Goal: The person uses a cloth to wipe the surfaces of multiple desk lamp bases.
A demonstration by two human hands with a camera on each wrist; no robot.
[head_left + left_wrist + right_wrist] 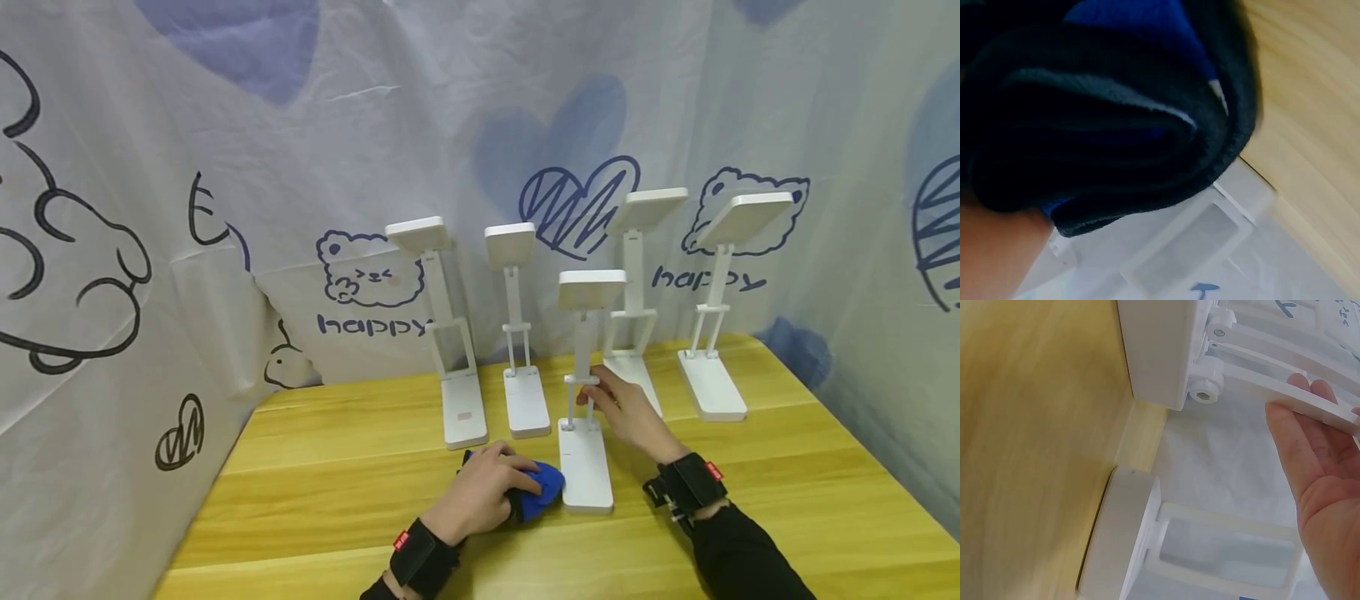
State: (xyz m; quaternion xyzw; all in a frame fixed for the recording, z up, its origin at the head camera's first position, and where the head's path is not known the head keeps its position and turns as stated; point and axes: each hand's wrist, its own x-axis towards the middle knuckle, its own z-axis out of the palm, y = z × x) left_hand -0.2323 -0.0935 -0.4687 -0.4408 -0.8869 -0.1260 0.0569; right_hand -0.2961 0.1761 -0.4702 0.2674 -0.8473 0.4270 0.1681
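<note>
The left hand (483,493) covers much of the blue-and-black folded cloth (543,489), blurred and cropped in the left wrist view. The nearest white rectangular lamp (586,467) partly hides the right hand (628,414), which overlaps a far white lamp's base (637,372). The head view crops the black right sleeve (742,557).

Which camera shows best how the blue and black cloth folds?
The left wrist view: there the blue and black cloth is big and close, so its layers show, though blurry. The head view shows it small, partly hidden under the left hand. The right wrist view doesn't show it.
</note>
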